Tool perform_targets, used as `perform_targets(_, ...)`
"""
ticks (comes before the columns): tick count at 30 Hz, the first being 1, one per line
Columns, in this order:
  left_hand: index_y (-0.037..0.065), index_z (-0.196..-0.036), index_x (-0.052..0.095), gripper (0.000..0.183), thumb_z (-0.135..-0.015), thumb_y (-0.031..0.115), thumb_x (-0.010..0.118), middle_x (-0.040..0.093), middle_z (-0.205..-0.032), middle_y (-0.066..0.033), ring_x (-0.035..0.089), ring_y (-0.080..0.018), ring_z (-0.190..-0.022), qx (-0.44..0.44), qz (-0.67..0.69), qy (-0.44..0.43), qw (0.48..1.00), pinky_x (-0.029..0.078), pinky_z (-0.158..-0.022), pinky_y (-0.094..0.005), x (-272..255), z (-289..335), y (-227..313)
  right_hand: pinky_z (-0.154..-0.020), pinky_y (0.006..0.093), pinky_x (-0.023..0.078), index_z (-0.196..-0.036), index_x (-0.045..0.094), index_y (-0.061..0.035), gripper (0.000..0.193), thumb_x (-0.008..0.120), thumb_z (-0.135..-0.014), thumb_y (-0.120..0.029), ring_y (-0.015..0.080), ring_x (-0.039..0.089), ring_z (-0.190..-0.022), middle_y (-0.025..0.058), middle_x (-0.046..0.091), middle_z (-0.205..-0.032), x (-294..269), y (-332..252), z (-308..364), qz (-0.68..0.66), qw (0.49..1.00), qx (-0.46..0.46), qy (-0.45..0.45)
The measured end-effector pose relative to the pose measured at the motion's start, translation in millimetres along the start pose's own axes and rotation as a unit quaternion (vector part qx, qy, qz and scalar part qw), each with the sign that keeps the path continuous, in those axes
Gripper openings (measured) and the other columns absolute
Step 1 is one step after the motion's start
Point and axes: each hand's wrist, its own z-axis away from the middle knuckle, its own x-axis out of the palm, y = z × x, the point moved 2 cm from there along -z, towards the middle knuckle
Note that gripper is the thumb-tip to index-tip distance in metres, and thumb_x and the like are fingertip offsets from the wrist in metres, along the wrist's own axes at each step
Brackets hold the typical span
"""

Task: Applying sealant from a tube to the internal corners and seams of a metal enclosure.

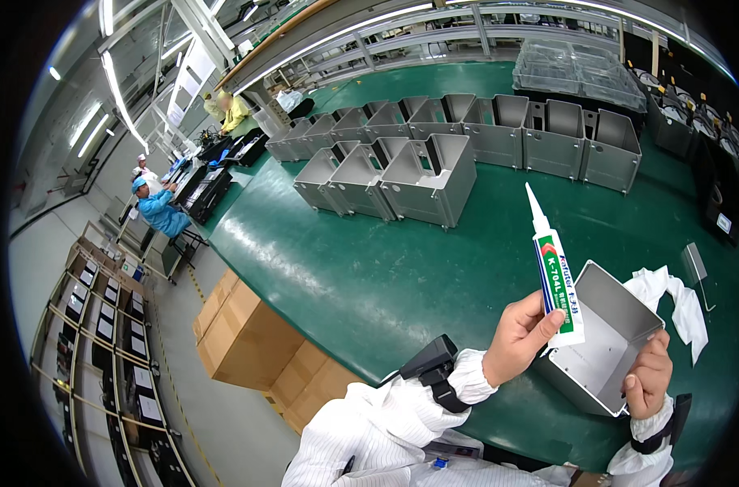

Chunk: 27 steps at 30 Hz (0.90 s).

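My left hand point(522, 334) is closed round the lower end of a white and green sealant tube point(555, 280), its long pointed nozzle tilted up. The tube stands above the near left side of a grey metal box point(605, 312), which lies open toward me on the green table. With my right hand point(650, 373) I grip the near right rim of that box, fingers curled over its edge. Part of the box's left wall is hidden behind the tube and my left hand.
Rows of grey metal boxes point(430, 178) stand across the green table point(304, 268). White cloth point(684, 312) and a small flat tool point(696, 264) lie right of my box. Clear plastic trays point(576, 69) are stacked at the back. Cardboard boxes point(252, 333) sit left of the table; people work further off.
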Motion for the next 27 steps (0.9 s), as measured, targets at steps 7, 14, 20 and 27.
perform_targets(7, -0.001, -0.109, 0.059, 0.023, -0.1, 0.02, 0.054, 0.058, -0.088, 0.003, 0.045, -0.0027, -0.073, 0.017, -0.003, -0.006, 1.0, 0.037, -0.064, -0.0194, -1.2, 0.9, 0.1, -0.083, 0.0427, 0.034, -0.049, 0.047, -0.0058, 0.032, 0.06, -0.075, -0.021, 0.0222, 0.042, -0.059, 0.0038, 0.041, -0.05, -5.0, 6.4, 1.2, -0.019, 1.0, -0.013, -0.004)
perform_targets(14, 0.0, -0.101, 0.06, 0.022, -0.1, 0.021, 0.055, 0.053, -0.078, 0.0045, 0.039, -0.0026, -0.067, 0.032, -0.017, -0.001, 0.999, 0.033, -0.058, -0.021, -0.3, -13.6, 10.9, -0.078, 0.0393, 0.034, -0.051, 0.05, -0.0066, 0.034, 0.059, -0.08, -0.022, 0.0202, 0.043, -0.059, 0.0024, 0.048, -0.051, -11.6, 4.5, -8.2, -0.075, 0.997, -0.006, -0.016)
perform_targets(20, -0.002, -0.102, 0.061, 0.025, -0.099, 0.022, 0.057, 0.057, -0.082, 0.0033, 0.044, -0.0026, -0.071, 0.025, -0.044, -0.092, 0.994, 0.038, -0.063, -0.0196, 23.7, -49.5, 35.0, -0.071, 0.0354, 0.036, -0.056, 0.051, -0.0065, 0.046, 0.052, -0.094, -0.033, 0.0178, 0.044, -0.061, 0.0017, 0.051, -0.053, -20.4, -9.5, -28.5, -0.13, 0.984, 0.078, 0.094)
perform_targets(27, -0.001, -0.074, 0.052, 0.025, -0.092, 0.013, 0.061, 0.047, -0.056, -0.0062, 0.036, -0.0109, -0.051, 0.072, -0.18, -0.156, 0.969, 0.031, -0.047, -0.0304, 75.2, -61.2, 39.7, -0.055, 0.0268, 0.037, -0.063, 0.055, -0.0022, 0.049, 0.055, -0.096, -0.039, 0.0138, 0.049, -0.059, 0.0036, 0.055, -0.059, -20.1, -26.3, -53.9, -0.137, 0.976, 0.16, 0.046)
